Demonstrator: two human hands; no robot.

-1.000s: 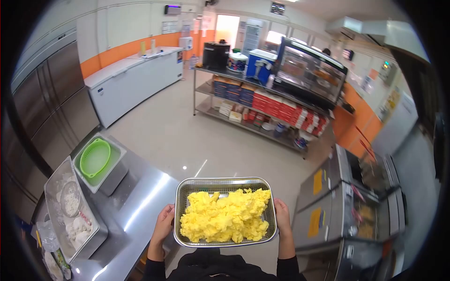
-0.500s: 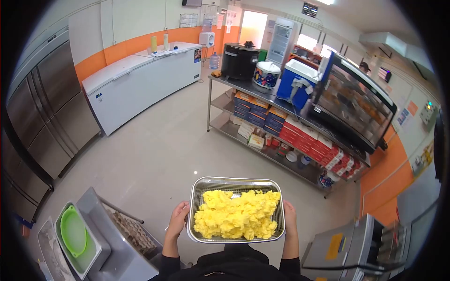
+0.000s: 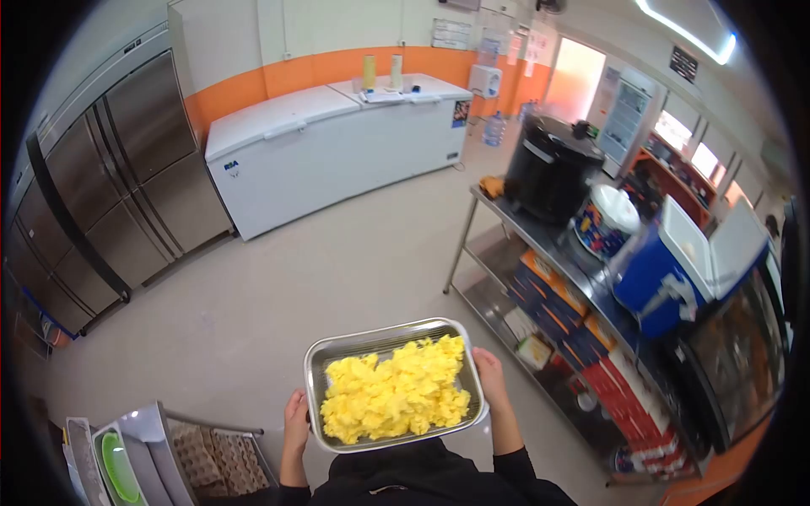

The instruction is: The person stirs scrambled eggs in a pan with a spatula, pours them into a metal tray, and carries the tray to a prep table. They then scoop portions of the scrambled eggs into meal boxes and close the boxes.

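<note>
A rectangular metal tray [image 3: 310, 371] is held in front of my body, slightly tilted in view with its right side higher. Yellow scrambled eggs [image 3: 396, 390] are heaped in it. My left hand [image 3: 296, 417] grips the tray's left end, and my right hand [image 3: 489, 377] grips the right end. Fingers of both hands are partly hidden behind the rim. Below the tray, my dark clothing fills the bottom of the view.
A steel table [image 3: 472, 221] on the right bears a black cooker [image 3: 553, 173], a patterned pot [image 3: 603, 223] and a blue cooler [image 3: 658, 282]. A white chest freezer [image 3: 337, 160] stands ahead, steel refrigerators [image 3: 126, 160] at left. Egg trays [image 3: 219, 460] sit on a lower-left shelf.
My view has turned left, so the freezer and steel table have shifted rightward. The tray with the eggs stays in both hands and now sits further left and more tilted.
</note>
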